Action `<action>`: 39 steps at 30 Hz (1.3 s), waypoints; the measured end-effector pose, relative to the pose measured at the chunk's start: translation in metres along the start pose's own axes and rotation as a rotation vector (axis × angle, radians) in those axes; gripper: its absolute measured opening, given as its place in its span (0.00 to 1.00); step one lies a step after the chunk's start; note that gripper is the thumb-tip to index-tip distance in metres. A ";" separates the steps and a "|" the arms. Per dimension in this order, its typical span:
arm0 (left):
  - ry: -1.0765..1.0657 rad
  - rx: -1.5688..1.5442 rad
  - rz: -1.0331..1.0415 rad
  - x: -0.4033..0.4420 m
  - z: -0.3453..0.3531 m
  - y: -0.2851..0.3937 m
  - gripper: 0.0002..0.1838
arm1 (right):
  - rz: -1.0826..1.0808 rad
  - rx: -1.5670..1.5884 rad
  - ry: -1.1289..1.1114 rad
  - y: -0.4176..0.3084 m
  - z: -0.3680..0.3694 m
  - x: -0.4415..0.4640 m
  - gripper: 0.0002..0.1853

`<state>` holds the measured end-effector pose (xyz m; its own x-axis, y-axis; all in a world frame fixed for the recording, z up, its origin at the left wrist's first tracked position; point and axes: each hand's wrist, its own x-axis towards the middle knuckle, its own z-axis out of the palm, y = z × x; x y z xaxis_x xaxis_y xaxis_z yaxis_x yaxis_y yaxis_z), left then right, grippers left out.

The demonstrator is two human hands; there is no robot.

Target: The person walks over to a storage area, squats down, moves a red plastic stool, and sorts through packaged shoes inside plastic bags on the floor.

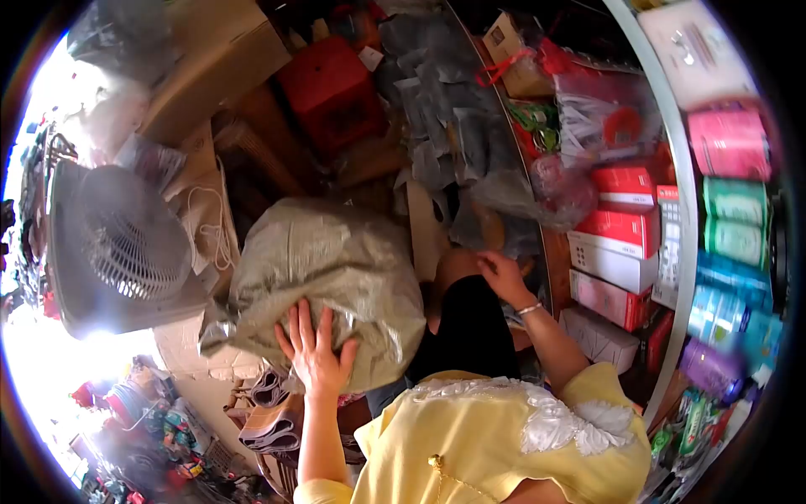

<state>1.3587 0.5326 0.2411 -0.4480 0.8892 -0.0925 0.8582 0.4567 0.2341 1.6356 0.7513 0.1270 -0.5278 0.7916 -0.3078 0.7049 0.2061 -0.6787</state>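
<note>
A large, bulging beige-green plastic sack (336, 260) sits in front of me, left of my knees. My left hand (315, 349) lies on its near side with the fingers spread. My right hand (501, 277) is beside my bare knee, away from the sack. Its fingers are loosely curled, and whether they hold anything is too small to tell. A thin light bracelet (530, 309) circles the right wrist.
A grey box fan (126, 244) stands at the left. Behind the sack are a red container (332, 92) and many grey plastic packets (428, 101). Red and white boxes (617, 231) are stacked at the right, beside a shelf post (676, 168) and colourful packages. Folded cloth (273, 420) lies below the sack.
</note>
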 end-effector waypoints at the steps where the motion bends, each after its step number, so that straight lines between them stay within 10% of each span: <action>1: -0.009 0.011 -0.002 0.001 0.003 -0.002 0.31 | -0.014 0.045 0.003 0.000 0.001 0.026 0.11; 5: 0.133 -0.190 -0.117 0.007 0.018 -0.016 0.34 | -0.001 0.238 -0.055 0.006 0.015 0.145 0.14; 15: 0.629 -0.246 -1.256 0.153 0.034 0.036 0.29 | 0.324 0.079 -0.104 0.160 0.118 0.469 0.22; 17: 0.544 -0.200 -1.301 0.182 0.062 0.029 0.29 | 0.221 -0.383 0.203 0.197 0.127 0.505 0.28; 24: 0.300 -0.136 -1.327 0.225 0.150 0.000 0.28 | 0.288 -0.521 0.357 0.253 0.125 0.599 0.32; 30: 0.163 -0.134 -1.328 0.240 0.177 -0.019 0.27 | 0.323 0.079 0.217 0.293 0.084 0.602 0.17; 39: 0.083 -0.146 -1.344 0.240 0.173 -0.033 0.26 | 0.595 0.497 0.297 0.282 0.073 0.609 0.23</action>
<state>1.2658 0.7354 0.0436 -0.9304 -0.2458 -0.2719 -0.2837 0.9526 0.1097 1.4782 1.2492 -0.3003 0.0636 0.8215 -0.5666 0.4986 -0.5180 -0.6950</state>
